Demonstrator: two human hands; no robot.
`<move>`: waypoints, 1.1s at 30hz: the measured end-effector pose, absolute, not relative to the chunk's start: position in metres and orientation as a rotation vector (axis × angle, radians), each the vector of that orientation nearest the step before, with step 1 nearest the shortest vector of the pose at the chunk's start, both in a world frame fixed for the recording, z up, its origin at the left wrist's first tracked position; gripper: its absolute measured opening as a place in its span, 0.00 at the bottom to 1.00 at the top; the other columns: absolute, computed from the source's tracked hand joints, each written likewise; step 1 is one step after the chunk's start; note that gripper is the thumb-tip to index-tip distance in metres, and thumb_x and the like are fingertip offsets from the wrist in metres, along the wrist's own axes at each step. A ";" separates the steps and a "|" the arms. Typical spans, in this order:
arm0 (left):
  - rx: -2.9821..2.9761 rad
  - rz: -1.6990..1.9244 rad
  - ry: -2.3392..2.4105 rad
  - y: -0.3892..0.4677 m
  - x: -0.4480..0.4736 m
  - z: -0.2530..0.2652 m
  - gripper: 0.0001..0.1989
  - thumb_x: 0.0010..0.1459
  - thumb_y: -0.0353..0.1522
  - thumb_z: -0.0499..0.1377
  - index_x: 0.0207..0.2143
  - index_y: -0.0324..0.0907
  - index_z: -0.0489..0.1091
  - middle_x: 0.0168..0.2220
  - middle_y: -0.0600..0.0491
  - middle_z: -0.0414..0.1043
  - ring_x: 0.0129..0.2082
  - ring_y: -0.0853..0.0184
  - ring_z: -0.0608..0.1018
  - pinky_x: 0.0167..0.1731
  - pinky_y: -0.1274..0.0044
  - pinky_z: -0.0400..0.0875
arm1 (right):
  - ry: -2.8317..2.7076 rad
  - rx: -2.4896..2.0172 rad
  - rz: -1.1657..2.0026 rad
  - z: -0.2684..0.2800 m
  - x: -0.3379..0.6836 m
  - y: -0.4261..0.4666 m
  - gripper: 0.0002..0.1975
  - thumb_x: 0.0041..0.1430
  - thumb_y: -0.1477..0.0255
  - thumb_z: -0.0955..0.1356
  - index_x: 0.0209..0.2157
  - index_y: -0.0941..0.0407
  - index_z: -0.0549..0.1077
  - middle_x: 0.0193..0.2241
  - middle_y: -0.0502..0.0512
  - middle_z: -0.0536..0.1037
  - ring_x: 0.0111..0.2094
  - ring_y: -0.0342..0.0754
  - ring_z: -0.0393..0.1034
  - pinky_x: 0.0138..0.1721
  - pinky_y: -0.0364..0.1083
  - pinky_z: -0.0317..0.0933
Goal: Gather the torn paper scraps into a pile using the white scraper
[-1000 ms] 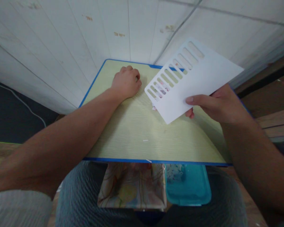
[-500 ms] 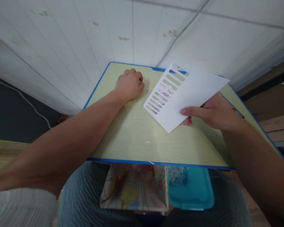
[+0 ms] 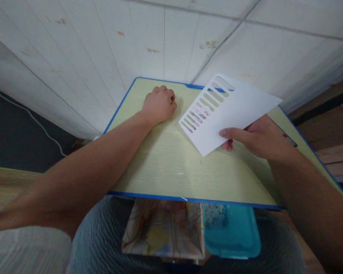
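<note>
My right hand [image 3: 254,137] grips a white sheet of paper or card [image 3: 240,108] by its near right edge, thumb on top and fingers underneath. Along the sheet's left side runs a row of rounded slots cut right through, and the tabletop and pinkish bits show behind them. My left hand [image 3: 160,104] rests on the pale yellow-green table [image 3: 157,163], left of the sheet and apart from it. Its fingers are curled in, and whatever they may hold is hidden. A dark slim object [image 3: 287,136] lies partly behind my right hand.
Small white scraps [image 3: 180,174] lie near the table's blue front edge. Below it, on my lap, are a patterned cloth-like container [image 3: 165,236] and a turquoise plastic box [image 3: 234,236] with whitish bits inside. A white panelled wall [image 3: 143,34] with a cable [image 3: 225,40] stands behind the table.
The slotted sheet has tilted slightly in my right hand, its left corner shifting right and up. My left hand keeps its place on the table. The whole view has shifted a little.
</note>
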State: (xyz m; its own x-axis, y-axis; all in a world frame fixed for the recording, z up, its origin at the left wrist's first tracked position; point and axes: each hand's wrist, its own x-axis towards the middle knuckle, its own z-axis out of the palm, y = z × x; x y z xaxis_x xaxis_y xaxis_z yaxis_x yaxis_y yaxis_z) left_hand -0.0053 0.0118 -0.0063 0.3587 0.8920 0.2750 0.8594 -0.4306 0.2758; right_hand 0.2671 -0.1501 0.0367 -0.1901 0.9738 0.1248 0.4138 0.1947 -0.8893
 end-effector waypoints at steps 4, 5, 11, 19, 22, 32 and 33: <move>2.526 0.629 1.632 0.015 -0.006 -0.011 0.17 0.75 0.31 0.60 0.57 0.45 0.87 0.63 0.37 0.85 0.69 0.40 0.80 0.69 0.51 0.79 | -1.516 -1.253 0.730 0.036 0.269 -0.144 0.12 0.54 0.66 0.83 0.25 0.50 0.79 0.20 0.51 0.81 0.17 0.51 0.72 0.17 0.48 0.68; 2.531 0.624 1.633 0.015 -0.006 -0.012 0.17 0.75 0.31 0.60 0.57 0.45 0.88 0.63 0.37 0.85 0.69 0.39 0.80 0.69 0.51 0.79 | -1.450 -1.239 0.683 0.036 0.270 -0.143 0.11 0.54 0.67 0.82 0.26 0.49 0.79 0.20 0.51 0.81 0.17 0.51 0.72 0.17 0.49 0.67; 2.531 0.592 1.655 0.013 -0.004 -0.009 0.17 0.76 0.30 0.60 0.57 0.42 0.88 0.64 0.35 0.85 0.69 0.39 0.81 0.69 0.52 0.79 | -1.184 -1.471 0.430 0.035 0.292 -0.129 0.12 0.56 0.71 0.79 0.24 0.48 0.76 0.19 0.51 0.78 0.15 0.51 0.70 0.17 0.50 0.64; 2.541 0.553 1.662 0.010 -0.003 -0.008 0.18 0.77 0.30 0.60 0.59 0.40 0.88 0.64 0.33 0.85 0.69 0.39 0.81 0.69 0.53 0.79 | -0.969 -1.940 0.430 0.040 0.304 -0.115 0.16 0.53 0.76 0.75 0.15 0.51 0.73 0.12 0.54 0.73 0.13 0.46 0.64 0.15 0.44 0.57; 2.546 0.560 1.656 0.010 -0.004 -0.009 0.17 0.77 0.30 0.61 0.58 0.41 0.88 0.64 0.33 0.85 0.69 0.40 0.82 0.68 0.53 0.80 | -1.050 -1.886 0.578 0.038 0.292 -0.118 0.15 0.52 0.73 0.75 0.15 0.52 0.74 0.13 0.55 0.75 0.14 0.46 0.65 0.16 0.44 0.61; 2.287 0.843 1.633 0.024 -0.008 -0.013 0.20 0.74 0.23 0.59 0.57 0.40 0.88 0.62 0.38 0.89 0.66 0.47 0.86 0.68 0.60 0.81 | -1.437 -1.759 0.736 0.057 0.231 -0.124 0.15 0.55 0.69 0.77 0.17 0.53 0.79 0.18 0.60 0.81 0.17 0.50 0.74 0.21 0.45 0.70; 2.216 0.924 1.632 0.027 -0.009 -0.014 0.21 0.73 0.21 0.58 0.57 0.40 0.88 0.62 0.39 0.89 0.65 0.48 0.87 0.67 0.61 0.81 | -1.475 -1.795 0.741 0.059 0.226 -0.123 0.16 0.57 0.70 0.76 0.16 0.54 0.79 0.18 0.61 0.82 0.17 0.50 0.75 0.22 0.45 0.70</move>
State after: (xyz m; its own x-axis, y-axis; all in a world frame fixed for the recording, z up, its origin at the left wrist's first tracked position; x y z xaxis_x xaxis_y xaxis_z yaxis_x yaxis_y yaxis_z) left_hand -0.0087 0.0270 -0.0139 0.1772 0.9214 0.3459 0.7706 -0.3486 0.5336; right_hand 0.2262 -0.1228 0.0594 0.1925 0.9813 -0.0032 0.5886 -0.1181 -0.7998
